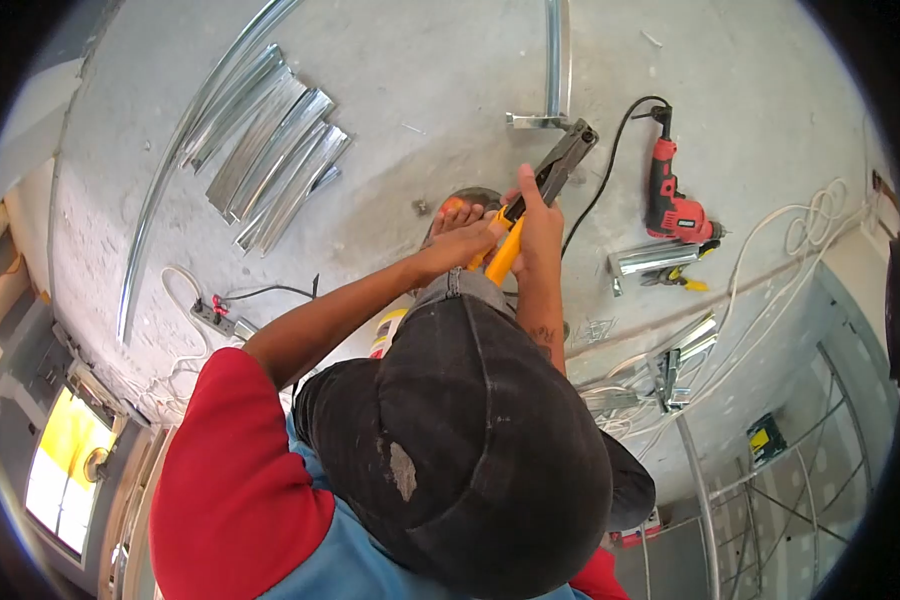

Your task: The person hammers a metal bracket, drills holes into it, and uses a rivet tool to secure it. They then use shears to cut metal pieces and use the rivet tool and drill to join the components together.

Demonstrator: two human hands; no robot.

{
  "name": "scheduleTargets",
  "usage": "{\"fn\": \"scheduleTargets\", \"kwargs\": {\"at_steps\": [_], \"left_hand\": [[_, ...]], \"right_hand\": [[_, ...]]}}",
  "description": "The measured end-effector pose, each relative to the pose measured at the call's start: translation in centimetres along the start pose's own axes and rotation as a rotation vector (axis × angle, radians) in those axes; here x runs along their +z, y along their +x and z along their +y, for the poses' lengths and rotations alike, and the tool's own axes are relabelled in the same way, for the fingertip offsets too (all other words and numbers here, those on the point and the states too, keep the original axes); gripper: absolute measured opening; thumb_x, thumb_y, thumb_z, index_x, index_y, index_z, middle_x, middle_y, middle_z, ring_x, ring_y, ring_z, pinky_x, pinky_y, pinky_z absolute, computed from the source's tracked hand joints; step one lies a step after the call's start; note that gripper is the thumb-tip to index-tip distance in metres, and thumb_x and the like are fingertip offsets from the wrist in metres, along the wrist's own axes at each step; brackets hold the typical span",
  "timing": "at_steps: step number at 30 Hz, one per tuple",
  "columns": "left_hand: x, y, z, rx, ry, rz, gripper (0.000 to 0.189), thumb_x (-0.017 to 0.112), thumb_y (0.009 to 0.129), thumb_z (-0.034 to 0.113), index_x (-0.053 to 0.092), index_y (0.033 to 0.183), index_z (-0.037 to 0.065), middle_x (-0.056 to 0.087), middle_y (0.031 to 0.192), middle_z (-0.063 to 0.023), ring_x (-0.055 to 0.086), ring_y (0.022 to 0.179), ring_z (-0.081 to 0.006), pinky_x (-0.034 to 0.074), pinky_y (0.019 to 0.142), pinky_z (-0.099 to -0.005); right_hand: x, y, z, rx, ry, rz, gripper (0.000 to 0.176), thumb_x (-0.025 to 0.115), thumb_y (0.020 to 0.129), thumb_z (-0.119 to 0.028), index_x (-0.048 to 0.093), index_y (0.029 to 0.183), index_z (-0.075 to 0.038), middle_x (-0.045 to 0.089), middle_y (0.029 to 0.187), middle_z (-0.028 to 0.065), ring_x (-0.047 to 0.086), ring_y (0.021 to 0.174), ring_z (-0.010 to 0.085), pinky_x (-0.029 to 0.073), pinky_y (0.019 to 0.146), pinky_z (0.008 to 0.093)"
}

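A stud crimper [567,155] with a long dark metal head and yellow handles is held by both hands, its head slanting up and to the right. My left hand [460,247] is closed round one handle. My right hand [540,225] wraps the other side, with its thumb laid along the dark head. Just beyond the tool's tip lies the end of a metal channel [538,121] on the floor. A foot in a sandal [462,207] shows behind the left hand.
Cut metal studs [270,150] lie in a pile to the left, beside a long curved track [155,225]. A red drill [675,205] with a black cord lies right, near yellow-handled snips [685,279]. White cable [770,300], a power strip [212,318] and a metal frame [810,470] stand around.
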State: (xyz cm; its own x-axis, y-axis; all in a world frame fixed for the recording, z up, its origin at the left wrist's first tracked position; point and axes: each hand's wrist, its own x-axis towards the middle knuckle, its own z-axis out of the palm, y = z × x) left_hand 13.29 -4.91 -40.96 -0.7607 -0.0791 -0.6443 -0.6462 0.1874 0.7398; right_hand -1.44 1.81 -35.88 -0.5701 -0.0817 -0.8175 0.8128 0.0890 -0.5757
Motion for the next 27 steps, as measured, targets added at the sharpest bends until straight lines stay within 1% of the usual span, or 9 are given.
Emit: {"fn": "scheduleTargets", "kwargs": {"at_steps": [5, 11, 14, 16, 20, 21, 23, 25, 27], "left_hand": [[-6.5, -0.8, 4.9, 0.006, -0.083, -0.347, 0.087, 0.049, 0.097, 0.064, 0.031, 0.155, 0.001, 0.016, 0.165, -0.0216, 0.002, 0.156, -0.0294, -0.003, 0.122, -0.0417], [-5.2, 0.6, 2.6, 0.013, -0.039, -0.417, 0.084, 0.065, 0.092, 0.054, 0.039, 0.15, -0.002, 0.02, 0.164, -0.0229, 0.009, 0.155, -0.0293, 0.008, 0.123, -0.0402], [-3.9, 0.5, 1.1, 0.074, -0.054, -0.404, 0.067, 0.055, 0.097, 0.053, 0.051, 0.144, 0.005, 0.046, 0.15, -0.0149, 0.033, 0.146, -0.0212, 0.018, 0.119, -0.0382], [-1.8, 0.2, 0.2, -0.278, -0.979, -0.091, 0.056, 0.051, 0.104, 0.039, 0.048, 0.144, -0.001, 0.051, 0.147, -0.0127, 0.032, 0.146, -0.0178, 0.022, 0.118, -0.0337], [0.2, 2.0, -4.1, -0.206, -1.173, -0.097, 0.048, 0.041, 0.108, 0.037, 0.053, 0.137, 0.001, 0.061, 0.126, -0.0067, 0.052, 0.124, -0.0146, 0.036, 0.109, -0.0335], [0.3, 2.1, -4.6, -0.188, -0.937, -0.165, 0.049, 0.04, 0.108, 0.039, 0.055, 0.137, 0.003, 0.053, 0.14, -0.0076, 0.041, 0.135, -0.0141, 0.028, 0.114, -0.031], [-0.6, 1.9, -3.9, -0.166, -0.699, -0.226, 0.05, 0.039, 0.108, 0.042, 0.057, 0.137, 0.005, 0.044, 0.153, -0.0085, 0.031, 0.146, -0.0135, 0.021, 0.118, -0.0284], [-2.7, 0.7, -0.8, -0.266, -0.707, -0.345, 0.048, 0.042, 0.108, 0.041, 0.056, 0.132, 0.001, 0.06, 0.118, -0.0004, 0.057, 0.098, -0.011, 0.045, 0.096, -0.0311], [-2.6, 1.0, -0.2, -0.299, -0.676, -0.334, 0.051, 0.043, 0.107, 0.042, 0.053, 0.136, 0.001, 0.057, 0.128, -0.0053, 0.055, 0.111, -0.0136, 0.042, 0.102, -0.0327]], "right_hand": [[0.9, 0.6, 0.2, 0.009, -0.191, 0.096, 0.044, 0.076, 0.089, -0.042, 0.06, 0.086, -0.002, 0.062, 0.077, 0.0085, 0.059, 0.062, 0.0152, 0.048, 0.055, 0.0297], [2.1, 1.6, 1.3, -0.063, -0.57, 0.358, 0.046, 0.076, 0.087, -0.039, 0.063, 0.088, 0.004, 0.068, 0.082, 0.0152, 0.064, 0.056, 0.0204, 0.049, 0.051, 0.0348], [1.4, 2.9, 3.4, -0.172, -0.529, 0.356, 0.049, 0.077, 0.085, -0.039, 0.066, 0.096, 0.007, 0.068, 0.082, 0.0169, 0.068, 0.066, 0.0247, 0.053, 0.058, 0.036], [1.3, 2.2, 3.0, -0.292, -0.621, 0.321, 0.053, 0.077, 0.085, -0.039, 0.065, 0.103, 0.009, 0.067, 0.081, 0.0164, 0.068, 0.07, 0.0257, 0.054, 0.059, 0.0356], [-0.3, -0.4, 3.6, -0.58, -1.13, 0.429, 0.068, 0.078, 0.084, -0.04, 0.057, 0.126, 0.009, 0.066, 0.087, 0.0126, 0.068, 0.082, 0.0257, 0.056, 0.067, 0.033], [-0.6, -2.1, 1.9, -0.581, -1.134, 0.43, 0.068, 0.078, 0.084, -0.04, 0.057, 0.126, 0.009, 0.066, 0.087, 0.0126, 0.068, 0.082, 0.0257, 0.056, 0.067, 0.033], [-0.1, -5.6, -4.3, 0.046, -0.397, 0.065, 0.066, 0.078, 0.085, -0.042, 0.055, 0.126, 0.006, 0.063, 0.095, 0.0085, 0.066, 0.081, 0.0223, 0.055, 0.069, 0.0322], [-1.8, -6.1, -6.5, 0.109, -0.26, -0.048, 0.062, 0.077, 0.087, -0.042, 0.056, 0.122, 0.004, 0.062, 0.098, 0.0073, 0.064, 0.081, 0.0193, 0.053, 0.069, 0.0319], [-0.2, -6.7, -7.4, 0.038, -0.17, -0.009, 0.05, 0.074, 0.09, -0.043, 0.057, 0.111, -0.001, 0.059, 0.094, 0.0036, 0.059, 0.08, 0.012, 0.05, 0.064, 0.0305]]}}
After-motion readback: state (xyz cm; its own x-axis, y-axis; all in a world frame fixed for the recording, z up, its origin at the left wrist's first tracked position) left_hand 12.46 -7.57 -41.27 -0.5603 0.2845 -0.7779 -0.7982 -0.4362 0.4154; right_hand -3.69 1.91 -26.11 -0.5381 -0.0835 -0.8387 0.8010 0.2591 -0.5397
